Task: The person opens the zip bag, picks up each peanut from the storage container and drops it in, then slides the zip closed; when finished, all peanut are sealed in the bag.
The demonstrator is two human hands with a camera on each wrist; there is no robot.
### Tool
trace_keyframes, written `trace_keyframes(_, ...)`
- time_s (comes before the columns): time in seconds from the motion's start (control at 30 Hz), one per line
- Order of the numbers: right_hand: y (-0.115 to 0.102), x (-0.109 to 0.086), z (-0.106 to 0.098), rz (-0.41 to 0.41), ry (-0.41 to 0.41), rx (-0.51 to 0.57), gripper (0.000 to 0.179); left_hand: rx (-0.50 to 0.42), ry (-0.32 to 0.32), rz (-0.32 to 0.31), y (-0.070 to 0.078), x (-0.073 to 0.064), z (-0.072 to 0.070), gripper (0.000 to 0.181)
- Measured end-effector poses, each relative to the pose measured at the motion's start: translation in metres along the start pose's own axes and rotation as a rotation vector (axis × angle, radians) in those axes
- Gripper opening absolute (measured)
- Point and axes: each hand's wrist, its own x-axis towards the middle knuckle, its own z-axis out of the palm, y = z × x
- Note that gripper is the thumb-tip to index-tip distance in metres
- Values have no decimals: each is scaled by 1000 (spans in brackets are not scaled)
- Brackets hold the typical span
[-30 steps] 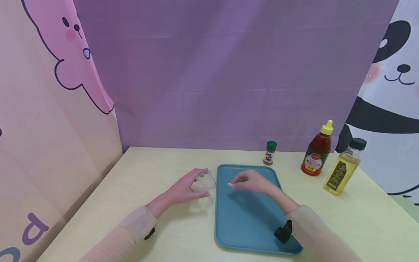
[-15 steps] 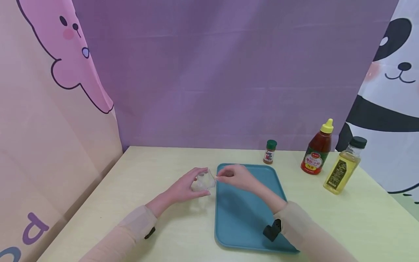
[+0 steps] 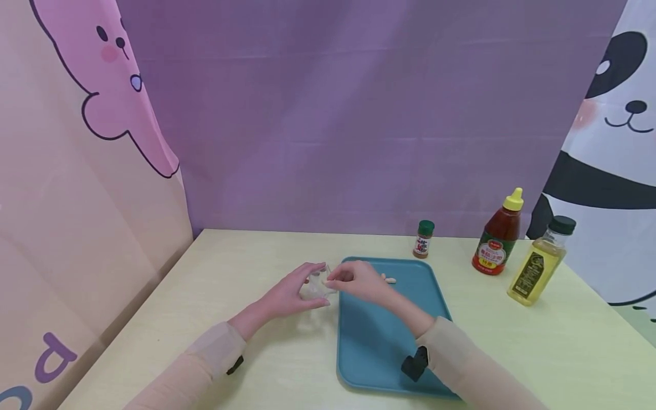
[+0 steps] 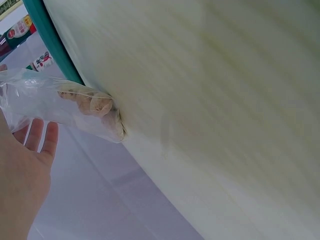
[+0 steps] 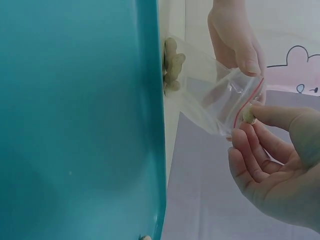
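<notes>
My left hand (image 3: 287, 291) holds a clear zip-lock bag (image 5: 207, 102) by its mouth, just left of the blue tray (image 3: 366, 353). Several peanuts in their shells (image 4: 95, 104) lie at the bottom of the bag, low by the tabletop. With thumb and fingertips, my right hand (image 3: 361, 282) pinches one peanut (image 5: 248, 115) right at the bag's mouth, near its red zip line. Behind the right hand a few more peanuts (image 3: 390, 280) lie towards the back of the tray.
A small green-capped seasoning jar (image 3: 422, 239) stands behind the tray. A ketchup bottle (image 3: 497, 239) with a yellow tip and an oil bottle (image 3: 535, 267) stand at the right. A purple cloth (image 3: 307, 114) hangs at the table's back edge.
My right hand has moved left from over the tray to the bag's mouth, carrying the peanut. Peanuts at the tray's back have come into sight. My left hand and the bag have stayed put.
</notes>
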Motion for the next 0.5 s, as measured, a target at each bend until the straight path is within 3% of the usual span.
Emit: trace_keyframes(0.5,3,-2,1,26,10,28,20,2,15,1,0,0,0,79)
